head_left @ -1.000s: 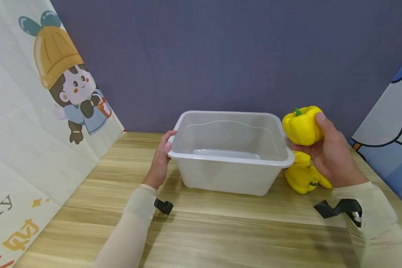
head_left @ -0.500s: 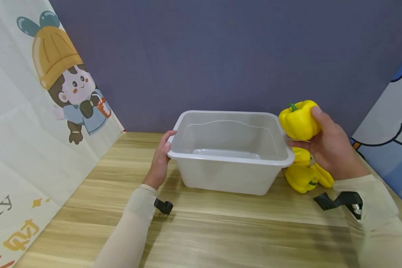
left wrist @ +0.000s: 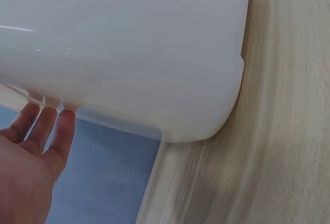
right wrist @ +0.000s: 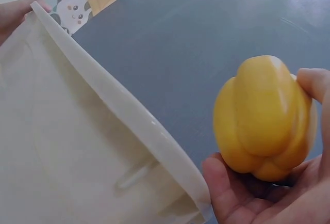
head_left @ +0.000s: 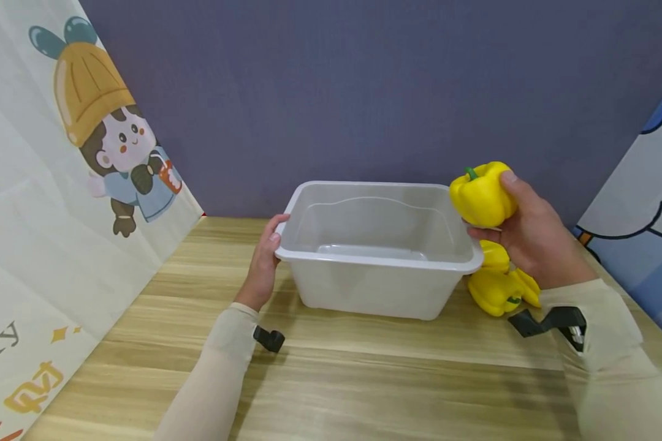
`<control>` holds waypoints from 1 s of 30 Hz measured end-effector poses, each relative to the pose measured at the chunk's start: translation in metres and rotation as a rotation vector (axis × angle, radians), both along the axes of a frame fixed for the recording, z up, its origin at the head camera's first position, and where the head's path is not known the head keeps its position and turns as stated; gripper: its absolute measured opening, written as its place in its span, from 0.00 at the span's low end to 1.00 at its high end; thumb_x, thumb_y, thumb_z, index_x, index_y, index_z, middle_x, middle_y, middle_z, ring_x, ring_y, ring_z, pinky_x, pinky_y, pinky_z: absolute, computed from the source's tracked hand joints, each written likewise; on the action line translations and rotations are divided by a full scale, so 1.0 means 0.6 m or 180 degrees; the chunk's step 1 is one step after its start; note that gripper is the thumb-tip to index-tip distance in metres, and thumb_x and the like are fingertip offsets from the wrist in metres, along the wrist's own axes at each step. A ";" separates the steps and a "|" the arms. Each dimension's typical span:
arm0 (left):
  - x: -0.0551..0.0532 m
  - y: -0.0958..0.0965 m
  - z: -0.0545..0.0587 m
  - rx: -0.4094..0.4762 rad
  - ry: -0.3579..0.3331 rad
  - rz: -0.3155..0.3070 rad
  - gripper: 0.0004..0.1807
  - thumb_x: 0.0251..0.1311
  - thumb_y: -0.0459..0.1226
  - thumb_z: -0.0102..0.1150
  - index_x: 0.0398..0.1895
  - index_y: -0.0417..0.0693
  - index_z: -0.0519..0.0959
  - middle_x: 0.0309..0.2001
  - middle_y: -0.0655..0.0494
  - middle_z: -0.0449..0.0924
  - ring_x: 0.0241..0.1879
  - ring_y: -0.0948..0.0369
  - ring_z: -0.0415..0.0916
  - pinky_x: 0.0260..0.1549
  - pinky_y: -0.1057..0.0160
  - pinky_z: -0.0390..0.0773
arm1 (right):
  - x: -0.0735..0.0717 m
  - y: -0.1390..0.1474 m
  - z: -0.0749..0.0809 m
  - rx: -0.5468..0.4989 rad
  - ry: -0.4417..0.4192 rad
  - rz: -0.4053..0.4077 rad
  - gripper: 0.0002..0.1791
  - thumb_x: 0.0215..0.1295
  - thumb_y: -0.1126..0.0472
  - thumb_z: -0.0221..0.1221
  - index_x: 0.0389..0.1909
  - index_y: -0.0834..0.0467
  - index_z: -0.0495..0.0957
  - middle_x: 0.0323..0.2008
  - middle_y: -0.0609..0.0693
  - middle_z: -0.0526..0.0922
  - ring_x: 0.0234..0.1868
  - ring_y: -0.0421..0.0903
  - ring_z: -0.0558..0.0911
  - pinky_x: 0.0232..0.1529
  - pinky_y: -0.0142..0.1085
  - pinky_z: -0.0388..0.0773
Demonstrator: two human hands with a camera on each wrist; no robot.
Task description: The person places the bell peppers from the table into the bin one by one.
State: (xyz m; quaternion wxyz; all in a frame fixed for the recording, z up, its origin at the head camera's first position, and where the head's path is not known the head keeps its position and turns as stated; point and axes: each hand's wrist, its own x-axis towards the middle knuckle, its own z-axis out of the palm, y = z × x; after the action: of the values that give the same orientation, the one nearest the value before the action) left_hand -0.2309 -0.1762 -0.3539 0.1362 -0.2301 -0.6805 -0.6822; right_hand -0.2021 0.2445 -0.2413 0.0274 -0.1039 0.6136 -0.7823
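Note:
A light grey plastic bin (head_left: 364, 288) stands on the wooden table, its inside bare. My left hand (head_left: 263, 260) holds the bin's left rim; in the left wrist view its fingers (left wrist: 63, 136) reach up against the outer wall under the lip. With thumb and fingers, my right hand (head_left: 537, 236) grips a yellow bell pepper (head_left: 482, 195), green stem up and to the left. The pepper is raised at the bin's right rim, overlapping the back right corner in the head view. Below that hand, several more yellow peppers (head_left: 493, 293) lie beside the bin, partly hidden by it and the hand.
The wooden table (head_left: 331, 380) spreads out in front of the bin. A dark blue-grey panel (head_left: 331, 92) rises right behind it. Printed cloth with a cartoon figure (head_left: 124, 144) borders the left side, and another printed sheet (head_left: 640, 214) the right.
My right hand has carried the yellow bell pepper up and leftward, from beside the bin to its right rim. My left hand has stayed on the left rim.

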 end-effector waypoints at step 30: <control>-0.013 0.014 0.000 0.0032 -0.0019 0.0109 0.32 0.70 0.51 0.36 0.72 0.46 0.62 0.55 0.30 0.68 0.52 0.32 0.64 0.50 0.56 0.70 | -0.065 0.000 0.024 0.0207 -0.0168 0.0189 0.38 0.70 0.37 0.54 0.74 0.46 0.55 0.65 0.51 0.61 0.56 0.48 0.76 0.47 0.40 0.81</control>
State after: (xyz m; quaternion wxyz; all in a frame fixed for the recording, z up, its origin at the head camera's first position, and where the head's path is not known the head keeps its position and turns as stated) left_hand -0.2390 -0.1679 -0.3540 0.1470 -0.2157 -0.6812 -0.6839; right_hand -0.2409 0.2447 -0.2267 0.0701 -0.1005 0.6343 -0.7633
